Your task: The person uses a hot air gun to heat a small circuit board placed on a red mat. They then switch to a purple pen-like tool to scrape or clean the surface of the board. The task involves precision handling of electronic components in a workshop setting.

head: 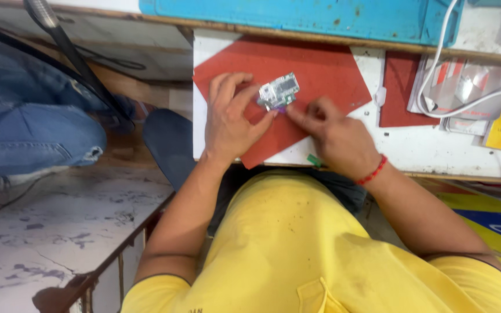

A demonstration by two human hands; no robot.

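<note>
Two hands meet over a red angular mat (320, 72) on the white worktop (436, 148): left hand (230, 119) pinching a small green-and-silver circuit board (278, 91), right hand (334, 136) clenched beside it.

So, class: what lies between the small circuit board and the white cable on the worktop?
In the head view, between the circuit board and the white cable lie red mat, a bare white strip of worktop and a darker red sheet.
</note>
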